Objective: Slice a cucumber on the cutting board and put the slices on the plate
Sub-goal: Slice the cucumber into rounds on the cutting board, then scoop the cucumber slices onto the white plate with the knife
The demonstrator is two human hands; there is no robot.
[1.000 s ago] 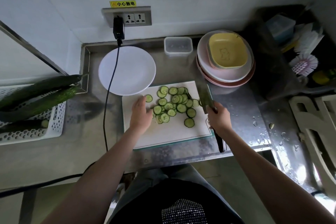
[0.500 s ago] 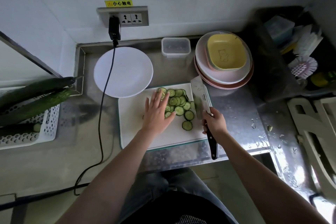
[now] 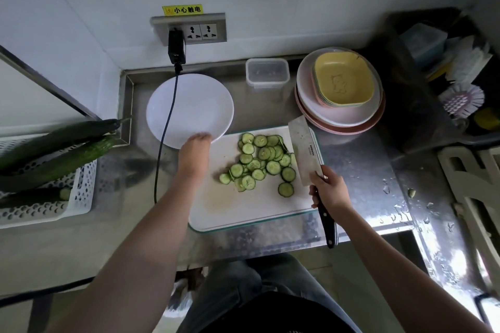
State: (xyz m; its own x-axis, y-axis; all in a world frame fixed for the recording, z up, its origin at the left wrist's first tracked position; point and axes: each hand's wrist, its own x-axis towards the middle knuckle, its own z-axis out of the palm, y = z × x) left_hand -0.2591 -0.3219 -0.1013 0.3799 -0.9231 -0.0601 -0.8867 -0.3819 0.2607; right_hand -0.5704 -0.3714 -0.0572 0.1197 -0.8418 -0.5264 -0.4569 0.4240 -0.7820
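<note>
Several cucumber slices [image 3: 259, 162] lie heaped on the far right part of the white cutting board [image 3: 243, 205]. The empty white plate [image 3: 189, 108] sits just beyond the board's far left corner. My left hand [image 3: 193, 155] is at the plate's near rim, its blurred fingers curled on the edge. To the right, my right hand [image 3: 328, 192] grips the black handle of a cleaver [image 3: 305, 151]. The blade lies along the board's right edge, touching the slices.
A black power cable [image 3: 165, 143] runs from the wall socket across the plate's left side. Whole cucumbers [image 3: 54, 154] lie in a white basket [image 3: 81, 197] at left. A clear container [image 3: 267, 73] and stacked dishes [image 3: 341, 94] stand behind the board; a brush [image 3: 462, 100] is at right.
My left hand has left the slices and moved left and forward to the plate's rim. The cleaver blade has turned flatter beside the pile.
</note>
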